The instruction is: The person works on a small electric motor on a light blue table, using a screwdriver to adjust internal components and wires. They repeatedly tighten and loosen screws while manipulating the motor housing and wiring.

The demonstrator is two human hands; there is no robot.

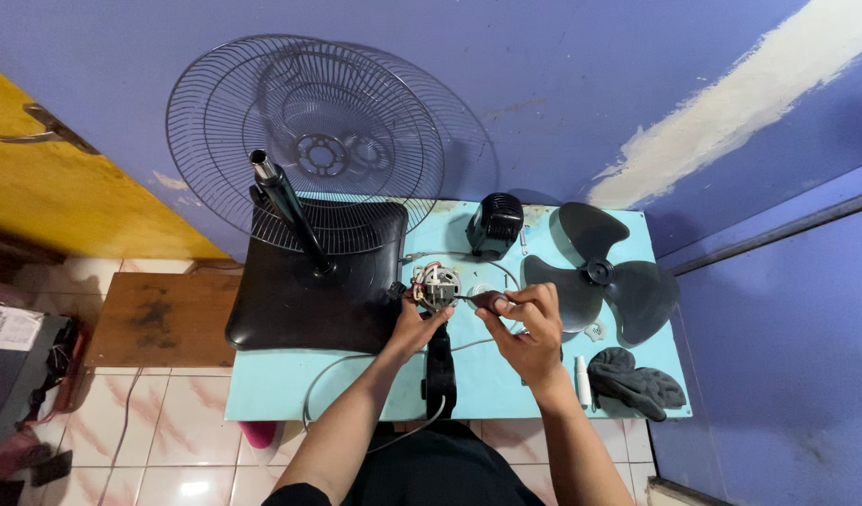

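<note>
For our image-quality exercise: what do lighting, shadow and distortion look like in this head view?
Head view: even soft light; the wire fan guard casts a faint shadow on the purple wall; wide-angle lens bends the edges; both hands stay sharp.

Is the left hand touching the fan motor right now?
Touching. The head view shows the left hand with fingers wrapped against the underside of the fan motor, no gap between them.

— Where does the fan motor (436,286) sit?
— On the table (281,394), between the fan base (300,300) at left and the fan blade (604,276) at right.
— And behind?
— The motor cover (495,225); grilles (304,141) lean against the wall. A cloth (635,382) lies at the right front corner.
</note>
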